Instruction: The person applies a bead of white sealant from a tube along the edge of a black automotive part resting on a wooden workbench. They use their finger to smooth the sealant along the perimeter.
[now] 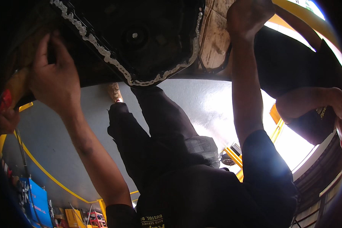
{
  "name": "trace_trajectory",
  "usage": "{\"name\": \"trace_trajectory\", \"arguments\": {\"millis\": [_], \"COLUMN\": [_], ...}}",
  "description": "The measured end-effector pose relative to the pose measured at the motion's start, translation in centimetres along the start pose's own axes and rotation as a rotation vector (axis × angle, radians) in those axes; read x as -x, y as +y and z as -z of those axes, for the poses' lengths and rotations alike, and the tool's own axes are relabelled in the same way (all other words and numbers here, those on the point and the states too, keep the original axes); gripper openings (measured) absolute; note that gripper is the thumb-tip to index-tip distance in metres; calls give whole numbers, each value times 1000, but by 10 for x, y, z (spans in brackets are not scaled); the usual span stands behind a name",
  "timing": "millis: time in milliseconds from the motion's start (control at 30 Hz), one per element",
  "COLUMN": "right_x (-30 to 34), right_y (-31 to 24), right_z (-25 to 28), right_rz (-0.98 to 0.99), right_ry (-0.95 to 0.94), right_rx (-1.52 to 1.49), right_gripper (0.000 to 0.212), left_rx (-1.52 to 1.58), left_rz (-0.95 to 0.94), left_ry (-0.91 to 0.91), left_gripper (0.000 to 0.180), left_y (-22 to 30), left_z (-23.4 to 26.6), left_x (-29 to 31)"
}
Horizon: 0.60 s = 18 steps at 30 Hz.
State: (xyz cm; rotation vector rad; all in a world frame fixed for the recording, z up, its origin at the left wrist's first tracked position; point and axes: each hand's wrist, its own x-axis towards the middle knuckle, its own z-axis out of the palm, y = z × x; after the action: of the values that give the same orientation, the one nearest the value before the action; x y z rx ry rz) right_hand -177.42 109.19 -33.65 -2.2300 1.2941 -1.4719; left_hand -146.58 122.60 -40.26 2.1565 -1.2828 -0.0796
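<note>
A black oil pan (161, 47) fills the upper middle, with a lumpy bead of grey sealant (110, 59) along its rim. My left hand (57, 76) is raised beside the pan's left edge. Its thumb and forefinger come together in a pinch at a dark place, and whatever lies between them is hidden. To the right of the pan, my right hand (250, 17) is lifted high and curled into a fist. What it grips, if anything, does not show. Between this fist and the pan is a wooden board (215, 40).
At the right, a co-worker in dark clothing (292, 68) stands close by. Another person's hand (7, 117) appears at the far left, near something red. Yellow posts (231, 159), a blue cabinet (40, 201) and a yellow box (74, 217) are farther off.
</note>
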Motion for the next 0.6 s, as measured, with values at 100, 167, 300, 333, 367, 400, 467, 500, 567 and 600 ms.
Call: {"name": "trace_trajectory", "arguments": {"millis": [100,167,300,333,367,400,467,500,567,600], "right_x": [-1,0,3,3,2,2,2,3,3,3], "right_y": [-14,-19,-8,-10,-12,-12,-16,-19,-32,-32], "right_z": [-2,-4,4,4,4,4,4,3,-4,-4], "right_rz": [-71,-89,-18,-8,2,-12,-38,-53,-70,-72], "right_ry": [-3,8,-26,-29,-32,-41,-57,-24,18,28], "right_rx": [-2,6,-20,-28,-36,-77,-164,-187,-201,-194], "right_gripper": [40,40,40,41,41,41,42,43,44,45], "left_rx": [3,8,15,19,26,34,45,50,41,25], "left_rz": [20,27,69,77,55,34,16,19,29,37], "left_ry": [10,14,-13,-22,-5,12,30,29,21,14], "left_gripper": [35,36,37,37,36,36,36,35,35,35], "left_y": [-1,-1,1,2,1,0,1,2,5,6], "left_z": [-1,-2,2,2,2,1,3,4,5,6], "left_x": [0,0,0,-1,-1,-2,-2,-2,-2,-2]}}
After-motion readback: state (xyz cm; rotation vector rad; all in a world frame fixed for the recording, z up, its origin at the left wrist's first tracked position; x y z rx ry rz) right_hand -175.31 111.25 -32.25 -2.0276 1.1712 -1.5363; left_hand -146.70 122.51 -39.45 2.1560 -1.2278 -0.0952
